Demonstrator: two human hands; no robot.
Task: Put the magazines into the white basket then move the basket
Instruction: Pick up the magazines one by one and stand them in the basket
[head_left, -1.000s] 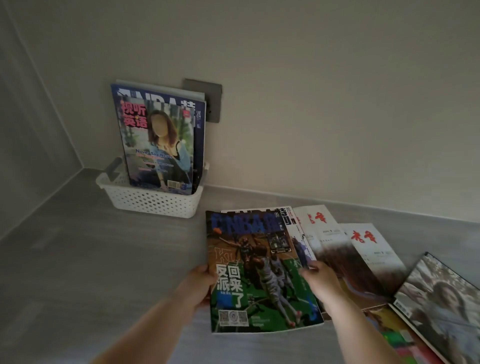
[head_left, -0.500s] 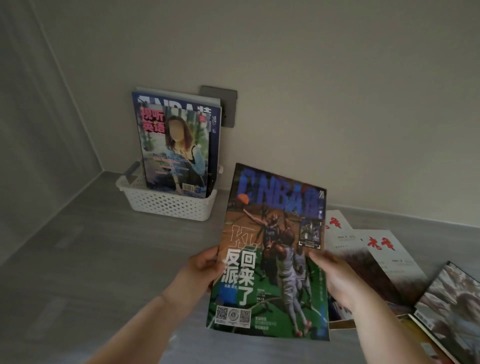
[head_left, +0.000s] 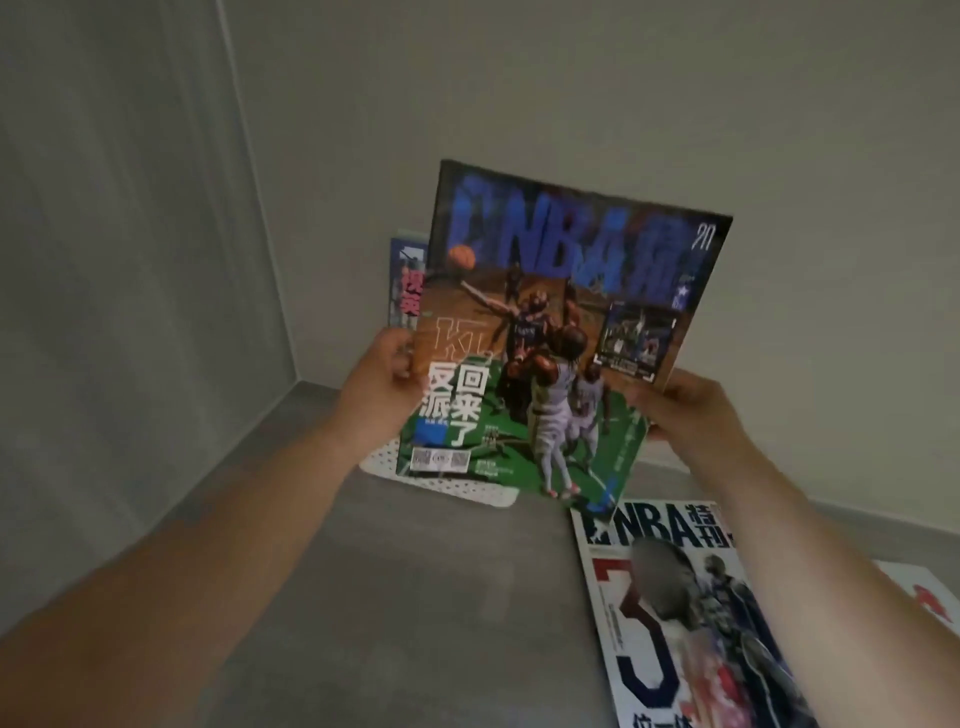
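Left hand (head_left: 382, 384) and right hand (head_left: 688, 410) both grip the glossy basketball magazine (head_left: 561, 332) upright, frame centre. White perforated plastic basket (head_left: 457, 486) sits behind it. Another NBA magazine (head_left: 675, 613) lies flat lower right on the grey table (head_left: 415, 597).

back wall (head_left: 571, 78): plain beige, behind and above both the left hand (head_left: 382, 379) and the right hand (head_left: 691, 410), filling the top of the view
side wall (head_left: 104, 260): pale grey, faintly streaked, well off to the left of the left hand
corner seam (head_left: 260, 208): thin light line where the two walls meet, running down to end just left of the left hand
surface (head_left: 415, 597): matte grey with soft darker patches, below both hands
base edge (head_left: 857, 512): pale strip where back wall meets surface, below and right of the right hand
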